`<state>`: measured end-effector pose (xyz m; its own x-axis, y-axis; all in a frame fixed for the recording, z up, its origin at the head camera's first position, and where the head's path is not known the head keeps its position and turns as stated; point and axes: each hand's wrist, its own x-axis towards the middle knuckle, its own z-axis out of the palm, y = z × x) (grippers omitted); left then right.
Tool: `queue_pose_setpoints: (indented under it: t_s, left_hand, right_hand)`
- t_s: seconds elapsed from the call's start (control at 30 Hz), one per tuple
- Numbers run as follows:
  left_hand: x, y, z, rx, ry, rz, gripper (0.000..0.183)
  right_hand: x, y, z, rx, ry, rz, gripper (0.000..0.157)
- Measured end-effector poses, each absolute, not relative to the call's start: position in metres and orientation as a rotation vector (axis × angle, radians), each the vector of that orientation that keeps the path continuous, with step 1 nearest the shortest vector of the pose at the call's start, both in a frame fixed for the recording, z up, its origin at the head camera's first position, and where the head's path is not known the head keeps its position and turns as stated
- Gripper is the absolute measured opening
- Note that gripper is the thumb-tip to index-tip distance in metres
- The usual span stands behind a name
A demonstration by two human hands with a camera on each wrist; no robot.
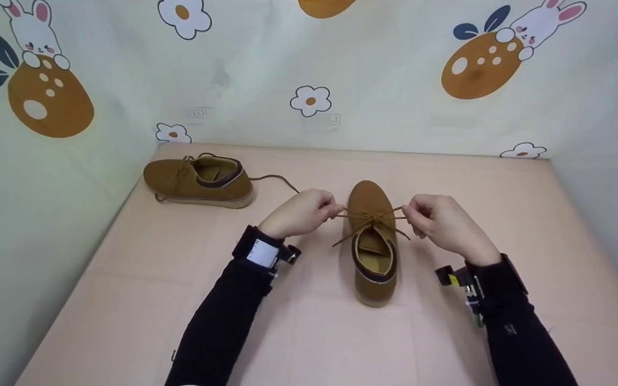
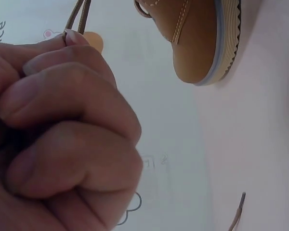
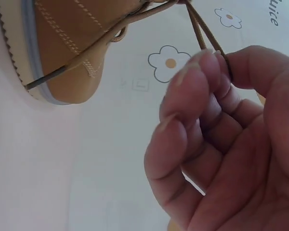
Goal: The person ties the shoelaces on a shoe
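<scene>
A tan lace-up shoe [image 1: 375, 292] stands upright on the table with its toe pointing away. Its lace forms a bow over the tongue, one loop drawn out to each side. My left hand [image 1: 306, 212] pinches the left loop between thumb and forefinger, its other fingers curled, as the left wrist view shows. On the opposite side, my right hand [image 1: 443, 222] pinches the right loop [image 3: 202, 29] with thumb and fingertips. Both loops are stretched outward from the knot. Two loose lace ends slant down, and the dark-tipped end [image 3: 50, 77] lies across the shoe's side.
A matching tan shoe [image 1: 196, 185] lies at the table's back left, toe to the left, its loose lace trailing toward my left hand. Behind the pinkish table [image 1: 309, 332] hangs a pale sheet [image 1: 255, 64] printed with rabbits and flowers. Each wrist wears a small camera.
</scene>
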<state>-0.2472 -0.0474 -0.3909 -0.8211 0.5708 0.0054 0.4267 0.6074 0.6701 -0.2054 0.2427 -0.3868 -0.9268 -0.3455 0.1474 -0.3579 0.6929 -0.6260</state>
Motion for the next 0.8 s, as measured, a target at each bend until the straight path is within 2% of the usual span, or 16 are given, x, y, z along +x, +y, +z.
queue_pose_setpoints:
  t_s: [0.33,0.5,0.8]
  left_hand:
    - [-0.243,-0.058,-0.385,0.800,2.654,0.766,0.030]
    - [-0.243,-0.057,-0.386,0.812,2.671,0.825,0.030]
    - [-0.238,-0.058,-0.400,0.880,2.565,1.152,0.035]
  right_hand:
    - [-0.197,0.254,-0.417,0.445,-2.864,1.209,0.030]
    - [-0.194,0.254,-0.427,0.348,-2.837,1.290,0.029]
    - [-0.194,0.255,-0.419,0.540,-2.839,1.266,0.029]
